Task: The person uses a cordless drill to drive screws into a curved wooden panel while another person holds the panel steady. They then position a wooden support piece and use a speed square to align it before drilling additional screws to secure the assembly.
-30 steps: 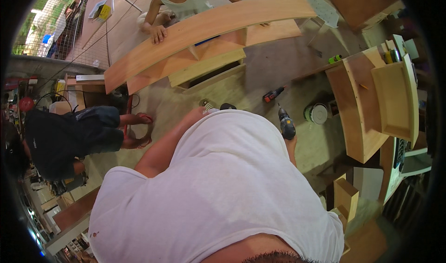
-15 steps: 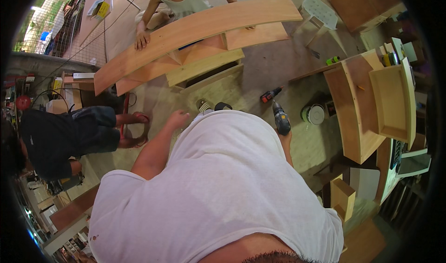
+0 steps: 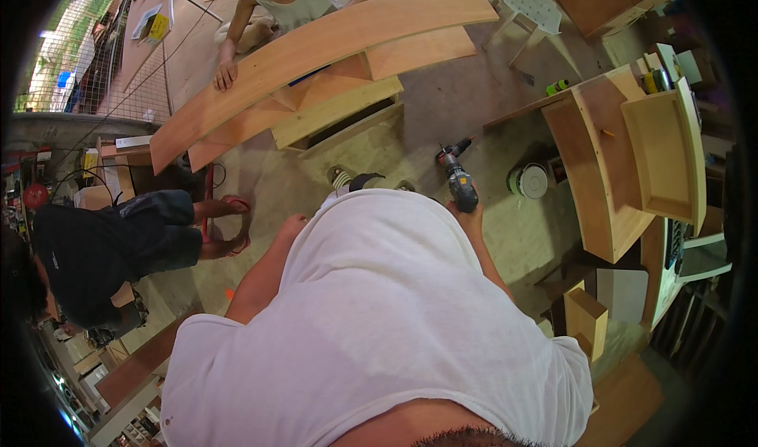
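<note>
One drill (image 3: 459, 186) is jutting lengthwise forward and slightly left from my right hand (image 3: 471, 216), whose fingers are gripping it, while my left hand (image 3: 293, 227) is hanging farther off, fingers too hidden to tell.

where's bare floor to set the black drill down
Pale floor shows bare between the right hand and the round white-topped bucket, and between the striped sandal and red flip-flops. It's crowded by the held black drill's tip, where a red-and-black tool lies.
</note>
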The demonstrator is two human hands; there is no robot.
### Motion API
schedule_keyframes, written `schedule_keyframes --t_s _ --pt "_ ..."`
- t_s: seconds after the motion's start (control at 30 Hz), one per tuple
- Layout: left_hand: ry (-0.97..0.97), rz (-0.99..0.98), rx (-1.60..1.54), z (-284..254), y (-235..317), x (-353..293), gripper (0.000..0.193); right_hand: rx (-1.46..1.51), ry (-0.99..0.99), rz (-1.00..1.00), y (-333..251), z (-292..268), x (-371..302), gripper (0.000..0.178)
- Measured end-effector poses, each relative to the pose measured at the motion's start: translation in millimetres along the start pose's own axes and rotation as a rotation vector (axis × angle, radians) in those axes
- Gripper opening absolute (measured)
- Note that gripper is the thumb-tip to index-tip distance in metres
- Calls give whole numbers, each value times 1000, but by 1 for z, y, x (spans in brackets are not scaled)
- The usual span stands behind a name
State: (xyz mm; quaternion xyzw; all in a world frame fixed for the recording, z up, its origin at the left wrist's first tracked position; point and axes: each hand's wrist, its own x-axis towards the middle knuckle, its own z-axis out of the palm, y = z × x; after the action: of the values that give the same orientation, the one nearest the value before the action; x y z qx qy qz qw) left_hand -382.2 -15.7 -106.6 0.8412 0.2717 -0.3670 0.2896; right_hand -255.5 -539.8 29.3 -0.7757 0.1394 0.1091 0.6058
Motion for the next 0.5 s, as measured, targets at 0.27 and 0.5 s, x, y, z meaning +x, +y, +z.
schedule_keyframes --t_s 0.27,0.5 --pt "-34 -18 14 -47 58 -37 66 -63 53 -3 -5 -3 -5 86" --pt "15 43 -20 -66 96 -56 53 -76 68 -14 -10 -8 -14 86"
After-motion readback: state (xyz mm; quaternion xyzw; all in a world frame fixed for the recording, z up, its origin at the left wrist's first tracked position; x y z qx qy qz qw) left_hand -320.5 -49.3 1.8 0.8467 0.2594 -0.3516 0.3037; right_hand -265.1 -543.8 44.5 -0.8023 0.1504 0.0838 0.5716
